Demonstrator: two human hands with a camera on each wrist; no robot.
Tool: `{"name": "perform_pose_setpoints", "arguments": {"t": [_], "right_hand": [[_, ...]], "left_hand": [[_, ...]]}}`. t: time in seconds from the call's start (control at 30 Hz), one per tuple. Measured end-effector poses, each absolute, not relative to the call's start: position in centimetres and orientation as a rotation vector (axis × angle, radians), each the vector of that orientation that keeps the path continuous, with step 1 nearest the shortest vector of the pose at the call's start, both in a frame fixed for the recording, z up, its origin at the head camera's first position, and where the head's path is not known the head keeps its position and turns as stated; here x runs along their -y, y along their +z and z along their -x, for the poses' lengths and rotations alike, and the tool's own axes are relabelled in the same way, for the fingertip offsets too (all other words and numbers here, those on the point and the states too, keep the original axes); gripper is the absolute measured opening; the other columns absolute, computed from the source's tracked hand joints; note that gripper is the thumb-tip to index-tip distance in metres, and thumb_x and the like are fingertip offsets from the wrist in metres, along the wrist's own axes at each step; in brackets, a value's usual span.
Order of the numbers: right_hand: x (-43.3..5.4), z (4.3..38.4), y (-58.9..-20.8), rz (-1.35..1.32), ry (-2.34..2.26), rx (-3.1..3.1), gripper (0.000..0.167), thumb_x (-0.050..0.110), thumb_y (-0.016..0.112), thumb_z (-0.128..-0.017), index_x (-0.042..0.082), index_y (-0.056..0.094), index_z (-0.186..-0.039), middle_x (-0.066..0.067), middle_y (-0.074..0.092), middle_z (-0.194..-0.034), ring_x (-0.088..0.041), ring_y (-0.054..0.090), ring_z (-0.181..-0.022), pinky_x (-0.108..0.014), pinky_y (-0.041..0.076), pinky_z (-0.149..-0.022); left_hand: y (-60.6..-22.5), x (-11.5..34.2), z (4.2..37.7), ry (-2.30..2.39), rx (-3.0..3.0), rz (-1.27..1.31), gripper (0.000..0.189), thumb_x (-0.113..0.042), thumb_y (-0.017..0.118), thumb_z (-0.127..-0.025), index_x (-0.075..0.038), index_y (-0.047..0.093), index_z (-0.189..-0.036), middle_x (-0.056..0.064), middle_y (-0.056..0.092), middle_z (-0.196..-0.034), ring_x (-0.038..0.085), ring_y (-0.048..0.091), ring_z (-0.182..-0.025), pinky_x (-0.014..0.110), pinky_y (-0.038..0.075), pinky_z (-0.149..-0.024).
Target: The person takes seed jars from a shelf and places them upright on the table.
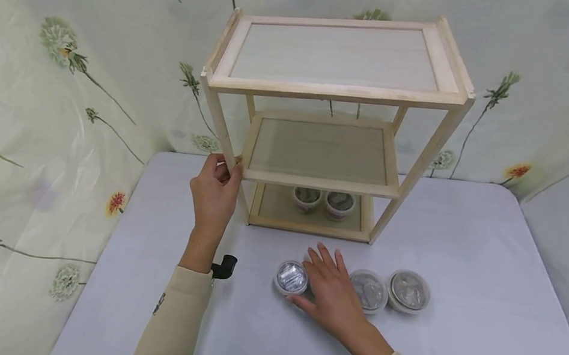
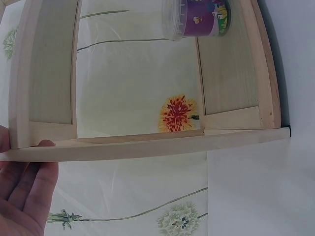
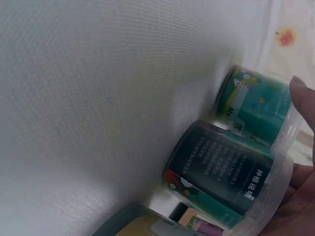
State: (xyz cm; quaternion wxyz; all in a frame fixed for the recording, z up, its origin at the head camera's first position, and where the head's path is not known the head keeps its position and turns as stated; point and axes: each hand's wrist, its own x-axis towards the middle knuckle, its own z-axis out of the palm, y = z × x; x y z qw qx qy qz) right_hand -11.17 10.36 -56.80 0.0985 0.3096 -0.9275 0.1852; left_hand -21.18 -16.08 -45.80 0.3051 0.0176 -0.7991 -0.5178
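Note:
A three-tier wooden shelf (image 1: 316,182) stands on the white-covered table. My left hand (image 1: 214,195) grips its left front post beside the middle tier; the left wrist view shows fingers (image 2: 42,187) at the wood. My right hand (image 1: 330,296) reaches over a row of lidded tubs with fingers spread and extended. Its thumb is close to the leftmost tub (image 1: 291,277). A dark-green-labelled tub (image 3: 221,172) lies under the palm in the right wrist view, hidden by the hand from above. Right of the hand stand a tub (image 1: 368,290) and another tub (image 1: 409,291).
Two tubs (image 1: 339,206) sit side by side on the shelf's bottom tier; a purple-labelled tub (image 2: 204,18) shows in the left wrist view. The shelf's top panel (image 1: 334,54) is pale wood. A flower-printed cloth (image 1: 76,142) hangs behind and beside the table.

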Motion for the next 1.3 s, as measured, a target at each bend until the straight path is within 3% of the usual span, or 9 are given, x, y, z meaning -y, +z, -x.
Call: {"name": "perform_pose_setpoints", "arguments": {"t": [0.23, 0.77, 1.1, 1.3], "right_hand": [[-10.3, 11.3, -56.7, -0.914, 0.563, 2.747, 0.072, 0.050, 0.090, -0.078, -0.001, 0.069, -0.124, -0.023, 0.059, -0.145, -0.042, 0.041, -0.147, -0.062, 0.024, -0.121], [-10.6, 11.3, -55.0, -0.925, 0.699, 2.810, 0.096, 0.057, 0.086, -0.080, -0.004, 0.054, -0.147, -0.023, 0.047, -0.157, -0.041, 0.034, -0.151, -0.060, 0.017, -0.124], [-10.8, 11.0, -53.2, -0.907, 0.774, 2.875, 0.102, 0.063, 0.082, -0.081, -0.002, 0.049, -0.152, -0.021, 0.042, -0.162, -0.038, 0.028, -0.155, -0.056, 0.016, -0.126], [-11.1, 11.3, -51.7, -0.879, 0.723, 2.869, 0.098, 0.056, 0.085, -0.082, -0.006, 0.049, -0.150, -0.027, 0.044, -0.157, -0.043, 0.032, -0.151, -0.061, 0.021, -0.123]], "left_hand": [[-45.7, 16.2, 21.2, -1.368, 2.107, -0.046, 0.018, -0.011, 0.071, -0.100, 0.000, 0.068, -0.113, 0.012, 0.078, -0.110, 0.020, 0.077, -0.094, 0.040, 0.062, -0.079], [-45.9, 16.1, 21.0, -1.366, 2.122, -0.064, 0.017, -0.009, 0.071, -0.099, 0.000, 0.068, -0.114, 0.013, 0.078, -0.109, 0.021, 0.078, -0.093, 0.042, 0.063, -0.079], [-45.9, 16.1, 21.1, -1.367, 2.122, -0.045, 0.017, -0.010, 0.070, -0.100, 0.000, 0.067, -0.113, 0.015, 0.078, -0.108, 0.020, 0.078, -0.092, 0.041, 0.063, -0.078], [-45.9, 16.1, 21.0, -1.373, 2.127, -0.039, 0.018, -0.010, 0.070, -0.100, 0.001, 0.067, -0.115, 0.014, 0.078, -0.110, 0.021, 0.078, -0.093, 0.042, 0.062, -0.080]]}}
